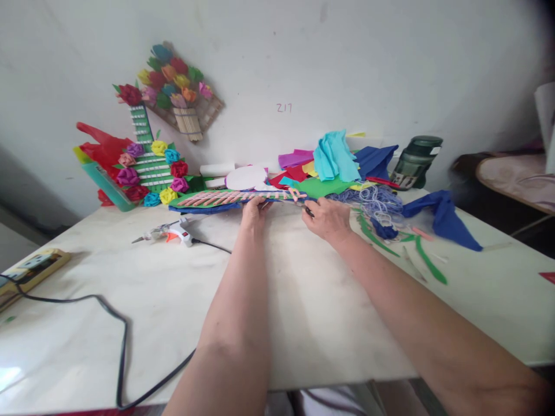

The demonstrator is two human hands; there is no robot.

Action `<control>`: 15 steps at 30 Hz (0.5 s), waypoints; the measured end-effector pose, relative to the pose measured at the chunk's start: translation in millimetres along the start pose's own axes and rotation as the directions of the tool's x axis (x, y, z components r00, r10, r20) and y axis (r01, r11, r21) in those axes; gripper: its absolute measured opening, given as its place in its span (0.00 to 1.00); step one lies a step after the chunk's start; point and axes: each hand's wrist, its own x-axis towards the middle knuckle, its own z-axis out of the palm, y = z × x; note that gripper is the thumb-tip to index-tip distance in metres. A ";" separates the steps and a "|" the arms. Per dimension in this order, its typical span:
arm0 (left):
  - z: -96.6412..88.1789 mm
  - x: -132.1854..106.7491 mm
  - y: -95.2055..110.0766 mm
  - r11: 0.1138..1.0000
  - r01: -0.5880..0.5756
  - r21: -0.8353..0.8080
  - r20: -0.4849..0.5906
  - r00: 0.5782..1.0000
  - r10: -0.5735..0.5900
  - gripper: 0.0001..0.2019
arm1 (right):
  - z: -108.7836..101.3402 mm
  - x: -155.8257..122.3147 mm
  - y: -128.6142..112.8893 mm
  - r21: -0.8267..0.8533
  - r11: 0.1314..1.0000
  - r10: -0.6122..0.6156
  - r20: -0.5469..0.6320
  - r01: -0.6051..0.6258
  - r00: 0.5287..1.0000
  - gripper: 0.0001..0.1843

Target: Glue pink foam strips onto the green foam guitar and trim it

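Note:
My left hand point(255, 212) pinches the lower edge of a flat green craft panel point(208, 199) with a blue border and rows of pale pink strips. The panel is tilted, so I see it almost edge-on above the table. My right hand point(327, 218) is closed around dark-handled scissors point(309, 211), their thin metal part pointing left to the panel's right end. Much of the scissors is hidden by my fingers. A small pink piece point(296, 195) sits on the panel near their tip.
A glue gun point(184, 232) lies left, its black cord point(125, 335) running across the white table point(303, 312). Behind stand a flower-decorated green craft point(151, 167) and coloured paper point(336, 156). Tangled yarn point(377, 201), green scraps point(429, 263) and a dark green bottle point(416, 162) are right.

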 end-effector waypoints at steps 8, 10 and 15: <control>-2.6 2.4 -2.6 1.000 -0.004 0.029 -0.004 1.000 0.004 0.11 | 2.5 -0.3 -0.6 -0.001 1.000 0.014 0.004 -0.014 1.000 0.18; -2.5 1.9 -2.5 1.000 -0.001 0.026 0.002 1.000 0.001 0.12 | 3.3 -0.8 0.2 0.004 1.000 0.019 -0.009 -0.019 1.000 0.18; -1.0 -1.7 -1.1 0.999 0.024 0.037 0.013 1.000 -0.024 0.11 | 5.7 -2.1 3.6 0.031 0.999 0.017 -0.061 -0.015 0.998 0.18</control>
